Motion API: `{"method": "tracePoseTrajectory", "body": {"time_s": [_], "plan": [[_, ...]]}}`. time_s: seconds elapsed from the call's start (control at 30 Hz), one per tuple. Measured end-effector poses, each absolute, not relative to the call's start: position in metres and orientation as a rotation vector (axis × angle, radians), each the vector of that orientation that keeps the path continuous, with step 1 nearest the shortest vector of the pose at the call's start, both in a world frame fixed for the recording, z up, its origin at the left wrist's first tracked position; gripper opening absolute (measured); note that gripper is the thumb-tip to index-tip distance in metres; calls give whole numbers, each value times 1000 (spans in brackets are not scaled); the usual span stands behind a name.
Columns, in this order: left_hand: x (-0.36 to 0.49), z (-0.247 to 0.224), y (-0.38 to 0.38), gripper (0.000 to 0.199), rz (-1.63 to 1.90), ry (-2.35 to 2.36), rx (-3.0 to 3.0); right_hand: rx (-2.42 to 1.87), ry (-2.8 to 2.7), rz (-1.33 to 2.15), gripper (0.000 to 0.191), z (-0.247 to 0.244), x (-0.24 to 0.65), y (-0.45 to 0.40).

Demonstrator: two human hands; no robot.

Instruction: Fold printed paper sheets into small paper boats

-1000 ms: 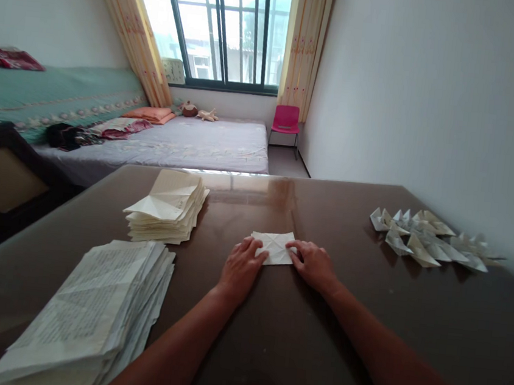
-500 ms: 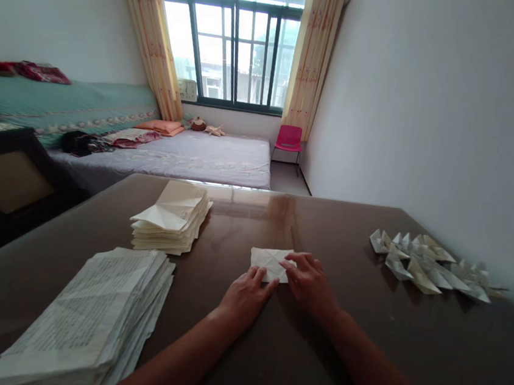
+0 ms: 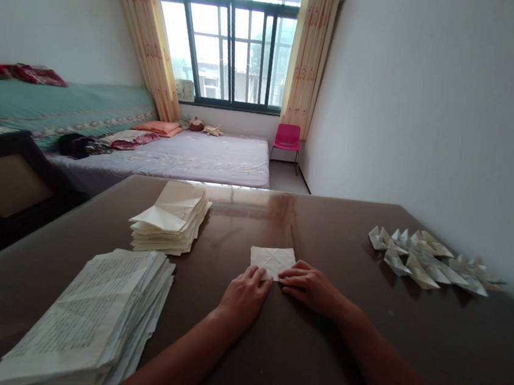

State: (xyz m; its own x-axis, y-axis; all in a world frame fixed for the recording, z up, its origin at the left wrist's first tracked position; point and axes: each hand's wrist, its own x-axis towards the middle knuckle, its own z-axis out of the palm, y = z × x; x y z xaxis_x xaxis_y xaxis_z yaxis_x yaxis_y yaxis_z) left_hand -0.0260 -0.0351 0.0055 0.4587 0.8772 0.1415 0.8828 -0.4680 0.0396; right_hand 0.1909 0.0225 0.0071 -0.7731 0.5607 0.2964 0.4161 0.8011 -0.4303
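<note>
A small folded square of white paper (image 3: 272,257), with crease lines crossing its middle, lies on the brown table (image 3: 221,360). My left hand (image 3: 246,297) holds the paper's near edge at the left, its fingertips on top and the thumb by the lower edge. At the near right corner, my right hand (image 3: 309,288) has its fingers closed together on the paper. The undersides of both hands' fingers are hidden.
To the left stand a stack of cream paper sheets (image 3: 172,217) and a nearer stack of printed sheets (image 3: 83,315). Several folded paper boat-like shapes (image 3: 424,259) sit at the right near the wall. Beyond the table are a bed (image 3: 224,158) and a pink chair (image 3: 287,137).
My right hand has slid from the paper's upper right part down to its near right corner, uncovering the right side. My left hand stays almost in place.
</note>
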Motion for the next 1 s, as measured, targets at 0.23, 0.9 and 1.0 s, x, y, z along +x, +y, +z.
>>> {"method": "tracePoseTrajectory", "body": {"time_s": [0.23, 0.9, 1.0], "plan": [[-32, 10, -36, 28, -153, -1706, -2517, -894, -2586, 280, 22, 8, 208, 27], [-37, 0, -23, 29, -162, -1473, -2587, -1156, -2717, -158, 24, 10, 187, 19], [-39, 1, -23, 29, -199, -1467, -2600, -1152, -2651, -134, 19, 10, 189, 20]]}}
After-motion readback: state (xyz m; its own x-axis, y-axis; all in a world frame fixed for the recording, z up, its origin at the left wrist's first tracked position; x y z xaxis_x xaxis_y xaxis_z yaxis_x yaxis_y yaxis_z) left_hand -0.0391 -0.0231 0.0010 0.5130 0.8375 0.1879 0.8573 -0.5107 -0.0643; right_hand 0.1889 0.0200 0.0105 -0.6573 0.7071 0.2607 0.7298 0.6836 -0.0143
